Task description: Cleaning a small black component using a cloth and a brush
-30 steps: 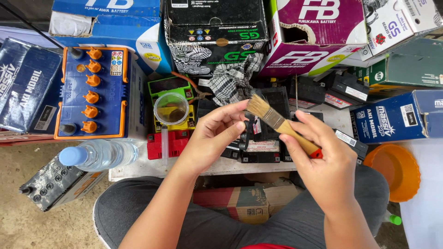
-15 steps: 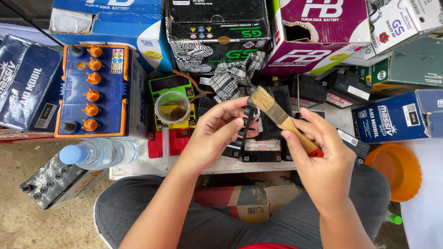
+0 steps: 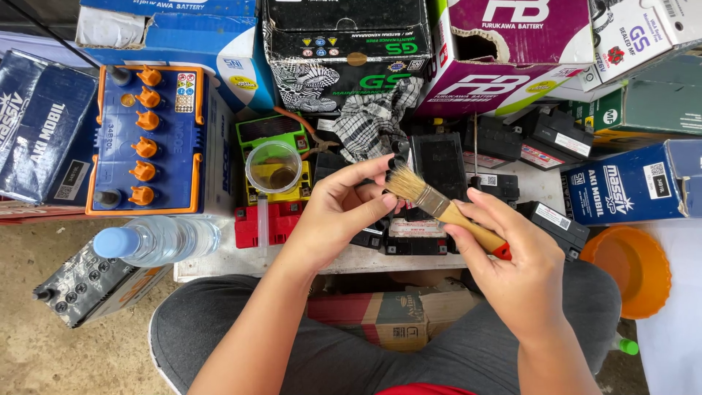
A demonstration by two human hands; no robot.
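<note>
Right hand is gripping a wooden-handled paintbrush with pale bristles, bristles pointing up-left toward the left hand. Left hand's fingers pinch a small black part just above the bristles, clear plastic cup off to its left.

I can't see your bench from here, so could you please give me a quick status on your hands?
Right hand grips paintbrush by handle. Left hand pinches its bristles. Small black battery just behind, plastic cup to the left.
</note>
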